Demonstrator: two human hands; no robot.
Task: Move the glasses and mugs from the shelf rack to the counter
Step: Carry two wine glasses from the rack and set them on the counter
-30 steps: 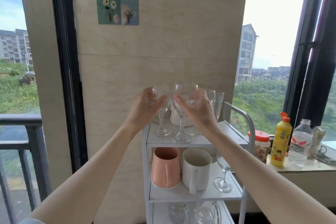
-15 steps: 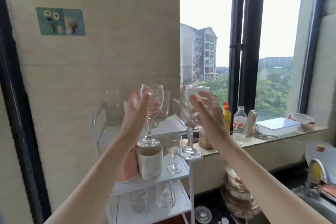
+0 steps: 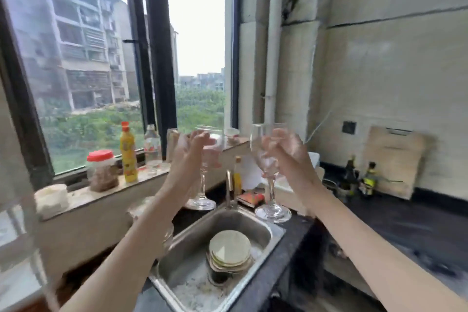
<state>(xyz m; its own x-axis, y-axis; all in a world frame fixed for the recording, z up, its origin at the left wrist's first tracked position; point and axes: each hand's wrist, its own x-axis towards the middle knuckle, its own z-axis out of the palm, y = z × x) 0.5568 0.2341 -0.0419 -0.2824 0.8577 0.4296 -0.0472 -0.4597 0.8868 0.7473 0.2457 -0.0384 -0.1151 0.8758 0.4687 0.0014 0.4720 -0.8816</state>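
Observation:
Each of my hands carries a clear stemmed wine glass, upright, in the air above the sink area. My left hand (image 3: 188, 159) grips the bowl of the left glass (image 3: 202, 185), whose foot hangs over the sink's back rim. My right hand (image 3: 286, 157) grips the bowl of the right glass (image 3: 272, 197), whose foot hovers over the sink's right corner, by the dark counter (image 3: 405, 225). The shelf rack is out of view, except perhaps a blurred white edge at the far left.
A steel sink (image 3: 266, 233) holds stacked plates (image 3: 229, 251), with a tap (image 3: 229, 185) behind it. On the window ledge (image 3: 83, 195) stand a red-lidded jar (image 3: 102, 170), a yellow bottle (image 3: 128, 154) and a clear bottle (image 3: 152, 149). Dark bottles (image 3: 350, 175) and a cutting board (image 3: 395, 159) stand at the counter's back.
I have turned right from the shelf rack toward the sink and counter. Both glasses, lifted off the top shelf, travelled with my hands and now hang over the sink.

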